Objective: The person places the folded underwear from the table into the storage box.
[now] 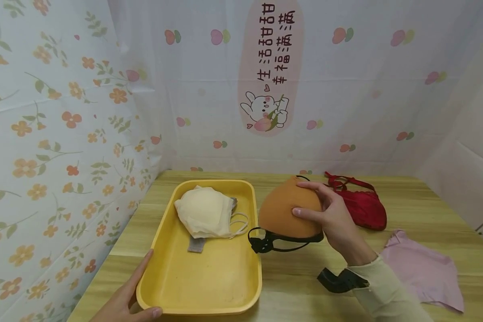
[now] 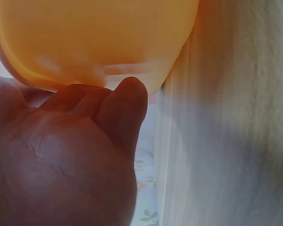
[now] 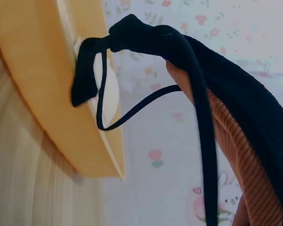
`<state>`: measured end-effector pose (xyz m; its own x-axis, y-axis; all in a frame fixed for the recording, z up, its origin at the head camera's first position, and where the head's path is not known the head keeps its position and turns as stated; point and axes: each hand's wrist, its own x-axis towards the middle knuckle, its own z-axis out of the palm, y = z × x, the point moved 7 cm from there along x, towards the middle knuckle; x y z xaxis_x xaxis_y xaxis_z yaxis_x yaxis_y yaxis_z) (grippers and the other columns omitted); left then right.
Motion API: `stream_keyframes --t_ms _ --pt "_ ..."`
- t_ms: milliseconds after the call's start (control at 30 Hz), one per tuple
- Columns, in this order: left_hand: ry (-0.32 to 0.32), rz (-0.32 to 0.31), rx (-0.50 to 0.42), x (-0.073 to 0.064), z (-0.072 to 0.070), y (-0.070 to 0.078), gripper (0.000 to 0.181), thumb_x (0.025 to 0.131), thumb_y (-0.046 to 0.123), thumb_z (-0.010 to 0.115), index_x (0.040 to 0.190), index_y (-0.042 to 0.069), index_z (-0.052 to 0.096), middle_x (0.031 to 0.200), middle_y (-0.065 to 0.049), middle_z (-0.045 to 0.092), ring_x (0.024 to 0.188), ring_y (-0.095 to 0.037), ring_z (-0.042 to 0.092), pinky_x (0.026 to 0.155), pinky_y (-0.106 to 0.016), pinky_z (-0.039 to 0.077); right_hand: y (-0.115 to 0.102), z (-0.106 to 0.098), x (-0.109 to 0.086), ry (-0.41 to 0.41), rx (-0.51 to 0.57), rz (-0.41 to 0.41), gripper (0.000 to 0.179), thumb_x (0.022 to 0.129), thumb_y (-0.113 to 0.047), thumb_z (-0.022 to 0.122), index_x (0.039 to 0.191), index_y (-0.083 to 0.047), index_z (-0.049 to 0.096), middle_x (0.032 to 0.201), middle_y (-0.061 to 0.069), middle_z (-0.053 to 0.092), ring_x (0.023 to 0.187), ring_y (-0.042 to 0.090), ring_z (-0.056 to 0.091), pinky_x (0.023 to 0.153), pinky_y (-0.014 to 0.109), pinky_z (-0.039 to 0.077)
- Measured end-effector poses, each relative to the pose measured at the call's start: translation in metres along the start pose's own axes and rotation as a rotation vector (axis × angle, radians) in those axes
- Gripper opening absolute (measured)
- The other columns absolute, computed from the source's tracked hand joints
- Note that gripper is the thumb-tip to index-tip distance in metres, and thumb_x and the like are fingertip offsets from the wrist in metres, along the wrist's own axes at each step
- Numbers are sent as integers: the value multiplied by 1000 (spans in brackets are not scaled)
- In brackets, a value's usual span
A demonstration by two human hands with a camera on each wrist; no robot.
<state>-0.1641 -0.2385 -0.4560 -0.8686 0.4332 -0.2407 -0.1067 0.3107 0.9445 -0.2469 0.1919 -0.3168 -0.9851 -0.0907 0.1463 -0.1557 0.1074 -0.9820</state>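
My right hand (image 1: 338, 219) grips an orange bra (image 1: 283, 208) with black trim and straps, fingers on its upper side and thumb across the cup. The bra is held up just right of the yellow tray (image 1: 201, 307). Its black straps (image 3: 146, 42) dangle from it, overlapping the tray's wall in the right wrist view. My left hand (image 1: 126, 293) holds the near left corner of the tray, thumb at the front rim and fingers along the left side. Inside the tray, toward the back, lies a cream bra (image 1: 205, 212) over a grey cloth (image 1: 196, 244).
A red bra (image 1: 364, 208) lies at the back right of the wooden table (image 1: 298, 290). A pink cloth (image 1: 424, 270) is spread nearer, beside my right sleeve. A black strap (image 1: 338, 281) hangs at my right wrist. Patterned curtains (image 1: 209, 89) enclose the back and left.
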Motion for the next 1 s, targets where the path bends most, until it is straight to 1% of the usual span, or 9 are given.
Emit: stream_keyframes --t_ms 200,267,367,500,633,833,900,1000 --pt "-9 2 10 1 0 -1 107 95 18 64 158 39 -19 166 -26 -16 118 13 50 91 -16 49 0 20 7 -46 35 -1 58 85 -7 79 138 -16 57 139 0 51 117 22 53 87 34 57" --pt "-12 9 7 1 1 -1 106 95 19 64 158 40 -19 166 -26 -15 119 13 50 91 -16 49 0 28 9 -67 47 -5 57 85 -7 79 137 -16 57 141 2 50 118 22 53 88 34 57" --pt "1 20 6 2 1 -2 106 94 17 64 159 40 -17 167 -25 -12 120 12 49 90 -16 49 2 38 12 -97 67 -19 58 84 -5 79 137 -13 57 146 6 50 119 22 55 89 34 57" --pt "1 28 -10 1 1 -4 107 93 16 65 158 42 -17 166 -26 -12 119 10 51 89 -18 49 7 54 14 -137 70 -18 61 83 -6 80 139 -9 55 150 9 49 121 23 57 91 34 57" --pt "3 30 -6 1 0 -6 108 92 16 65 158 41 -17 166 -27 -11 119 10 51 89 -18 49 12 66 14 -163 61 -6 61 83 -9 81 138 -9 56 150 10 49 122 26 57 92 35 56" --pt "8 22 1 0 0 -6 108 92 17 65 159 41 -16 166 -27 -12 119 12 50 89 -17 49 13 80 19 -206 59 6 61 81 -10 82 137 -12 58 149 9 51 120 27 58 90 38 57" --pt "10 22 4 0 0 -4 107 93 17 64 159 41 -16 166 -27 -11 118 11 51 89 -17 49 13 85 22 -234 53 18 61 82 -11 82 137 -14 58 151 7 50 121 27 57 90 38 57" --pt "28 23 27 -1 -1 -1 106 93 17 64 159 41 -15 167 -27 -11 118 11 51 89 -16 49 15 95 28 -298 61 65 60 83 -11 81 138 -15 58 151 6 50 122 26 56 93 36 56"
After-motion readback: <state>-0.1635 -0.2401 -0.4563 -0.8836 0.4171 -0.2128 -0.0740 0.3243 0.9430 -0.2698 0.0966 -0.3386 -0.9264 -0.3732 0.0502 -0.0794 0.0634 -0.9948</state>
